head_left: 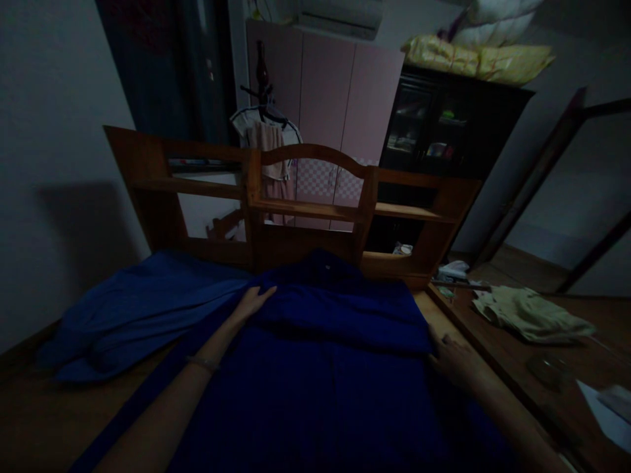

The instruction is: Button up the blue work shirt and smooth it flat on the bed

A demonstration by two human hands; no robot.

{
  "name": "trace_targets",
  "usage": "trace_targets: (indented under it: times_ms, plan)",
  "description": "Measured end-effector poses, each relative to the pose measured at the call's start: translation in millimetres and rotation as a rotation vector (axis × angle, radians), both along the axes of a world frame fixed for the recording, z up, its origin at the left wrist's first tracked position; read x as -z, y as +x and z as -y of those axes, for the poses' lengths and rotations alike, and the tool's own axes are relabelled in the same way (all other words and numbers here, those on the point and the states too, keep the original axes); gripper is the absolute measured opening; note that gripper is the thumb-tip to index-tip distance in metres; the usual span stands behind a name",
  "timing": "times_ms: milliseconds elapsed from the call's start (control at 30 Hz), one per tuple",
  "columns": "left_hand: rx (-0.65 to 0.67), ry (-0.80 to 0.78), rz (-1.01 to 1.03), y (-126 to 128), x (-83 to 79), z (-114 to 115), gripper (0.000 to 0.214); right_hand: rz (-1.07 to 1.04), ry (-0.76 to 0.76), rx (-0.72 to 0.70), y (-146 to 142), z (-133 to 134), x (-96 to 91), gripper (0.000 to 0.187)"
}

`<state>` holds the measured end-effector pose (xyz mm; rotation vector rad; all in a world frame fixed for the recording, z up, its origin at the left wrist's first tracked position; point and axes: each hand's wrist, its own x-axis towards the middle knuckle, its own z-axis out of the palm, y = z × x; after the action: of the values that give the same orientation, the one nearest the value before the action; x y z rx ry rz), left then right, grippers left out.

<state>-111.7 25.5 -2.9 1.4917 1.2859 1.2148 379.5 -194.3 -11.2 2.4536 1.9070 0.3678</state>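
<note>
A dark blue long-sleeved garment (340, 394), which looks like a jacket or shirt, lies spread before me with its collar at the far end. A loose fold crosses its upper part. My left hand (252, 303) rests at its left shoulder, thumb and finger apart on the cloth; the other fingers are partly hidden. At the right side my right hand (451, 355) has its fingers bent around the garment's edge, dim and somewhat blurred. A lighter blue cloth (148, 302) lies crumpled to the left of the garment.
Behind the garment stands a wooden headboard with shelves (310, 211). On the right, a brown surface (513, 368) bears a folded pale green cloth (532, 314), a glass-like round object (547, 369) and white paper (604, 410). Pink wardrobe (325, 98) and dark cabinet (444, 118) stand farther back.
</note>
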Motion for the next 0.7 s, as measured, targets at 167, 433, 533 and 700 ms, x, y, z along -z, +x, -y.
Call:
trace_targets:
  times_ms: [167, 433, 533, 700]
  plan:
    - [0.001, -0.016, -0.012, 4.8, -3.2, -0.5, 0.061, -0.090, 0.029, -0.435, -45.9, -22.6, -59.7, 0.090]
    - [0.074, -0.073, 0.019, 8.4, -9.4, 8.7, 0.060, -0.230, 0.023, -0.428, -77.0, -135.5, -14.4, 0.056]
    - [0.116, -0.047, 0.030, 11.6, -11.0, 11.3, 0.059, -0.223, 0.068, -0.384, -33.1, -151.8, 6.3, 0.056]
    - [0.119, -0.103, 0.091, 14.6, -17.1, 13.5, 0.059, -0.225, 0.104, -0.359, 14.0, -160.9, 12.0, 0.057]
